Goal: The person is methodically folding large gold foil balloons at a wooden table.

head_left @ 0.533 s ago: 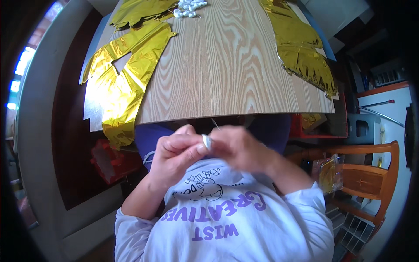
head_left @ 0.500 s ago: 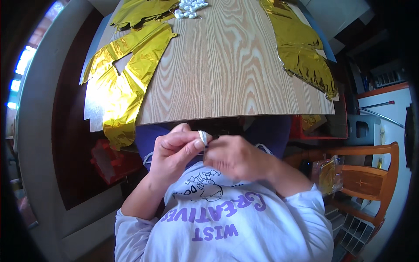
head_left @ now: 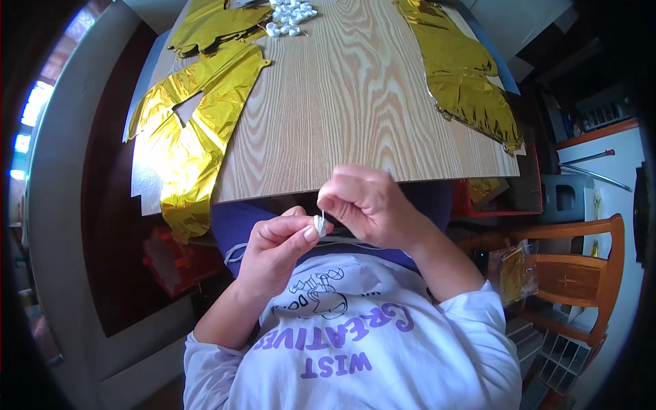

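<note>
Far left: gold foil balloon [head_left: 184,147] flat and limp over the edge of the wooden surface [head_left: 342,102], not yet attended to. Up top, heap of small white pieces [head_left: 290,11] waiting. Below the near edge, left hand [head_left: 273,249] pinching one small white piece [head_left: 319,223] by thumb and forefinger. Right hand [head_left: 365,205] clenched just beside, fingertips at it. Further right, another gold balloon [head_left: 465,75], flat too.

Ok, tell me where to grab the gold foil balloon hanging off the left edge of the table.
Take the gold foil balloon by its lower end, which droops past the table edge and hangs free. Come from the left side, below the tabletop, and pinch the flat foil between thumb and fingers; it probably crumples easily.
</note>
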The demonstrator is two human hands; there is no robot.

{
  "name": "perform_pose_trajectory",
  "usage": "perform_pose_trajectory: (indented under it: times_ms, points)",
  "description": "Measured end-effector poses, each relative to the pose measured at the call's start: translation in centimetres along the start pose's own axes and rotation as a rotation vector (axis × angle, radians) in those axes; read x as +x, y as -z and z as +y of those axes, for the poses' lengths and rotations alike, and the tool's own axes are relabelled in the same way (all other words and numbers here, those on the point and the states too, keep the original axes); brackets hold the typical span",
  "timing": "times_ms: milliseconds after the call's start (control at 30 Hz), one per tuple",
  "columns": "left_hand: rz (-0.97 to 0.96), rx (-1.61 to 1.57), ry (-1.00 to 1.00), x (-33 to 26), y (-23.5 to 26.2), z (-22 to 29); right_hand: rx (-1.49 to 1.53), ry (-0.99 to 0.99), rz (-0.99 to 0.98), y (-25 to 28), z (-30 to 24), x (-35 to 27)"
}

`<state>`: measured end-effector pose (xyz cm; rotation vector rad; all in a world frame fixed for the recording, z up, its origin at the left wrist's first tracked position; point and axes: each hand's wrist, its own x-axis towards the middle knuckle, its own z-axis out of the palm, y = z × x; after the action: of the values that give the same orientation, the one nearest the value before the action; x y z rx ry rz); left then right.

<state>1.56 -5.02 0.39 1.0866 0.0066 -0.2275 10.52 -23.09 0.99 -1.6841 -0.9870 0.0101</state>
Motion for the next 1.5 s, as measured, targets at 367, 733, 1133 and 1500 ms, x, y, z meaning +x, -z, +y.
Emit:
perform_pose_trajectory:
  times_ms: [367,733,1133,1500]
  points:
    - [0.207,0.338,-0.252,0.9,0.5,-0.8,-0.369,0.098,0.108,-2.8,-0.6,-1.6]
    - [-0.117,0.627,-0.182,0.5,1.3,0.4,-0.070,-0.270,-0.273,2.3,-1.1,0.6]
    - [-0.113,0.128,0.001,1.1,1.6,0.5,-0.016,-0.003,-0.013,2.7,-3.0,0.4]
    - [-0.281,0.098,-0.089,2.2,2.6,3.1,0.349,-0.237,-0.345,3.1,-2.1,4.2]
